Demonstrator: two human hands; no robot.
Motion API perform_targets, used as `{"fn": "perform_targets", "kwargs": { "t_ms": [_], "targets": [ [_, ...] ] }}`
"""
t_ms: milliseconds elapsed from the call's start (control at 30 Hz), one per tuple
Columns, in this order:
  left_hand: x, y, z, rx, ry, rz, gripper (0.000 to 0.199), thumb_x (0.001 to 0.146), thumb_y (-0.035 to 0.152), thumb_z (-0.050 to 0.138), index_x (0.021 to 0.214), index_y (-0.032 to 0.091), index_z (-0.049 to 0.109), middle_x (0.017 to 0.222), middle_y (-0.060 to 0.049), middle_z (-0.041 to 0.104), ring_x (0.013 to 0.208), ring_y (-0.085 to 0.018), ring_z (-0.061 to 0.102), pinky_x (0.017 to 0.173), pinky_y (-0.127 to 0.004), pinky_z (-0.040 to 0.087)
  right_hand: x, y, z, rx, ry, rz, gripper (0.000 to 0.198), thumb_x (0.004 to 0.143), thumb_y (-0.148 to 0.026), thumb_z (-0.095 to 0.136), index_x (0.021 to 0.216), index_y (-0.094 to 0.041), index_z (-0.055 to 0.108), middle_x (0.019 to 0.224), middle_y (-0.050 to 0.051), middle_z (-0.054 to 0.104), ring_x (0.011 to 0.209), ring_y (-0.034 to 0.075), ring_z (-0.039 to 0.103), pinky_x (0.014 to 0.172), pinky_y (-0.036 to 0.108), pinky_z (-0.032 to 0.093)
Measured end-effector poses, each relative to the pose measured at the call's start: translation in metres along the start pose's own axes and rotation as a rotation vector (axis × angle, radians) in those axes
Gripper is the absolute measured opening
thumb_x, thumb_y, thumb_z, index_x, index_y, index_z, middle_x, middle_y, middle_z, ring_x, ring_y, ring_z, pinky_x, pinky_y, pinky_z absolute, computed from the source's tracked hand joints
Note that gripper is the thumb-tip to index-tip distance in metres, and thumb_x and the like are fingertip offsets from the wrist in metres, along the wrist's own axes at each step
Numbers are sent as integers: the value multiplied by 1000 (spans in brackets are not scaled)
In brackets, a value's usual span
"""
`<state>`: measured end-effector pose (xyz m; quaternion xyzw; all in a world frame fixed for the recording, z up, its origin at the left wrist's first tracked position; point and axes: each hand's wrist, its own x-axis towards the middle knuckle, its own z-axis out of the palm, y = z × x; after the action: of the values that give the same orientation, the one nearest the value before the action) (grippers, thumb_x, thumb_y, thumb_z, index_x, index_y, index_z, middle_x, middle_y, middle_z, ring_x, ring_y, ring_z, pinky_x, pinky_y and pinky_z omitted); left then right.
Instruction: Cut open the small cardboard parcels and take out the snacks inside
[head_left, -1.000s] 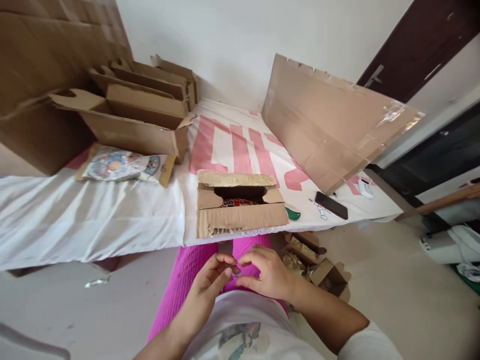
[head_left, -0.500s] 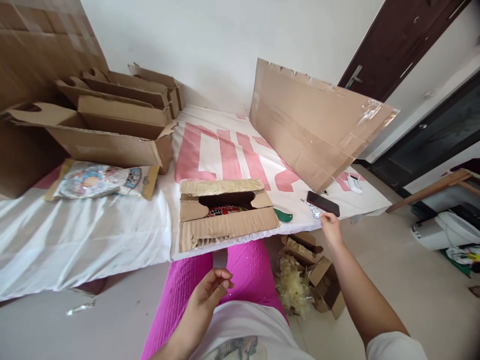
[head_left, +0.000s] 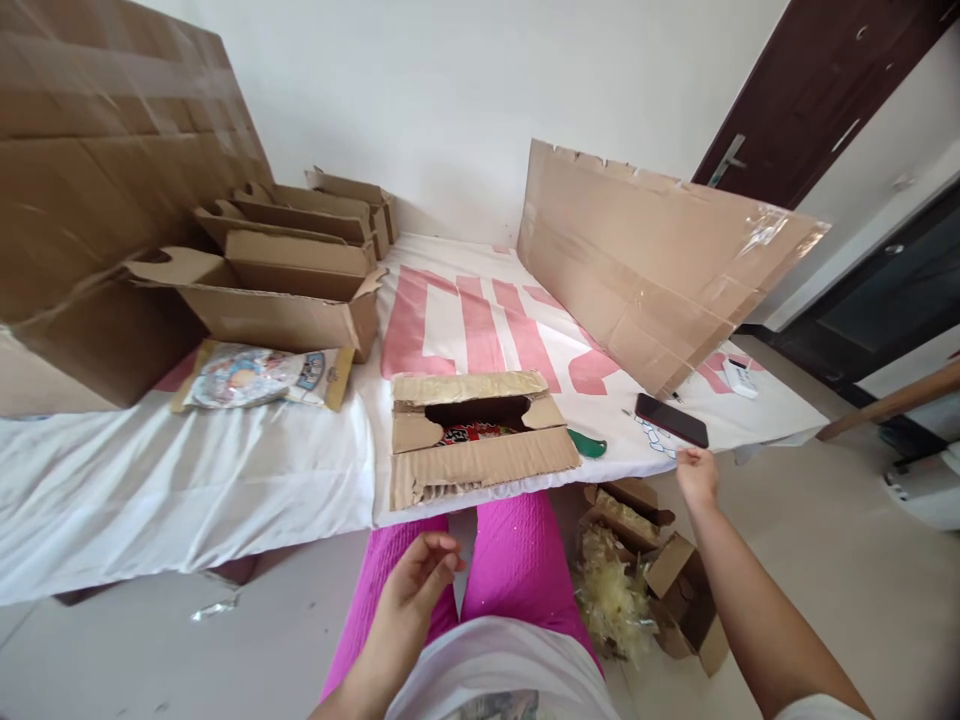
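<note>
My right hand (head_left: 696, 474) is at the table's front edge, thumb and fingers pinched on the near end of a white cut-out with blue outlines (head_left: 655, 438). The cut-out lies beside a dark phone (head_left: 671, 420). My left hand (head_left: 421, 585) hangs above my lap, fingers loosely curled, with nothing visible in it. In front of me a small cardboard box (head_left: 487, 458) lies on the table, with red printed packaging (head_left: 471, 433) showing through its opening. Just right of the box is a green curved tool (head_left: 588, 443), partly hidden by it.
Open cardboard boxes (head_left: 292, 312) stand in a row at the left, behind a plastic snack bag (head_left: 259, 378). A large cardboard sheet (head_left: 637, 260) leans at the back right, near a small white device (head_left: 739, 378). Under the table are opened cartons (head_left: 684, 595) and pale yellow wrappers (head_left: 611, 590).
The view has shifted left, so the table's things appear further right. My right hand has drawn slightly away from the phone towards the table edge, and more of the cut-out shows. My left hand stays put.
</note>
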<state>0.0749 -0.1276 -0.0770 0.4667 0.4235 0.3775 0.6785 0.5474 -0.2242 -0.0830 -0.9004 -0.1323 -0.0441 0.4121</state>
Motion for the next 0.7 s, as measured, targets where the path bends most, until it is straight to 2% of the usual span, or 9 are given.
{"fn": "perform_targets", "kwargs": {
  "t_ms": [133, 233, 300, 367, 433, 467, 500, 567, 700],
  "targets": [
    [15, 24, -27, -8, 199, 151, 36, 74, 50, 71, 90, 20, 60, 79, -1, 62, 74, -16, 58, 72, -28, 49, -21, -29, -3, 171, 49, -196, 38, 83, -53, 53, 89, -16, 57, 82, 7, 61, 75, 21, 57, 78, 42, 48],
    [27, 43, -44, 13, 367, 302, 31, 81, 50, 65, 89, 21, 59, 81, 0, 61, 75, -14, 57, 71, -25, 47, -49, -65, 1, 304, -61, -371, 43, 80, -60, 53, 88, -18, 58, 86, 8, 64, 80, 23, 59, 81, 42, 49],
    [32, 57, -46, 70, 416, 431, 29, 86, 49, 59, 95, 21, 61, 92, -3, 63, 87, -16, 59, 77, -27, 48, -75, -92, 7, 386, -184, -491, 43, 80, -60, 56, 95, -20, 60, 95, 9, 66, 89, 23, 62, 84, 41, 50],
    [33, 68, -41, 181, 368, 590, 33, 88, 48, 55, 110, 24, 60, 118, -7, 60, 111, -22, 56, 90, -33, 48, -107, -119, 12, 464, -400, -649, 43, 83, -55, 58, 110, -21, 58, 113, 11, 65, 104, 24, 62, 87, 40, 52],
    [32, 77, -33, 356, 248, 719, 42, 87, 47, 58, 125, 27, 55, 145, -9, 43, 133, -28, 42, 104, -42, 42, -142, -141, 13, 483, -646, -797, 50, 87, -47, 58, 129, -22, 49, 129, 13, 58, 115, 25, 59, 92, 41, 52],
    [31, 79, -30, 458, 193, 749, 45, 86, 46, 61, 126, 28, 55, 152, -9, 34, 139, -30, 35, 109, -46, 38, -160, -149, 12, 480, -696, -844, 53, 88, -43, 58, 135, -22, 44, 132, 14, 57, 117, 25, 58, 94, 42, 52],
    [31, 80, -28, 549, 169, 759, 44, 84, 44, 63, 124, 27, 57, 156, -8, 28, 142, -32, 31, 111, -49, 34, -177, -157, 10, 477, -691, -892, 59, 88, -41, 59, 141, -23, 38, 137, 14, 53, 120, 26, 56, 97, 44, 50],
    [33, 76, -30, 616, 233, 765, 34, 83, 42, 66, 112, 25, 62, 155, -10, 29, 141, -34, 32, 110, -52, 36, -207, -169, 2, 483, -616, -1009, 66, 89, -34, 60, 147, -23, 31, 144, 15, 46, 130, 28, 48, 105, 48, 45],
    [43, 59, -51, 310, 423, 775, 25, 84, 38, 66, 99, 23, 52, 148, -11, 39, 129, -28, 49, 89, -38, 54, -250, -182, -16, 556, -535, -1321, 64, 91, -26, 53, 150, -20, 27, 149, 15, 40, 138, 30, 37, 110, 51, 39]
  ]
}}
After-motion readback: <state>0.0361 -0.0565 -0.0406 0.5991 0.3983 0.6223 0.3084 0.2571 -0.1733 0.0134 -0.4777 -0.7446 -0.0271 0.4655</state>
